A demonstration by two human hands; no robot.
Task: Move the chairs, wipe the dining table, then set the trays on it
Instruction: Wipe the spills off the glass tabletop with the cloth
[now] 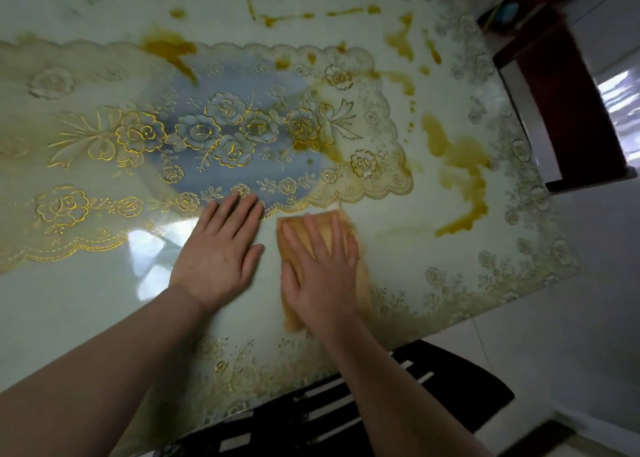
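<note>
The dining table point(398, 259) has a glossy pale top with a floral border. Yellow-brown smears point(460, 165) streak its right and far parts. A lace-patterned runner point(214, 134) with gold flowers lies along the middle. My right hand point(322, 269) presses flat on a folded yellow cloth point(327, 233), just below the runner's scalloped edge. My left hand point(221, 248) lies flat on the table beside it, fingertips touching the runner's edge. Neither chairs at the sides nor trays are clearly visible.
A dark slatted chair point(346, 411) sits under the table's near edge, below my right forearm. Dark red wooden furniture point(561, 103) stands past the table's right end. White floor tiles point(571, 352) show at the lower right.
</note>
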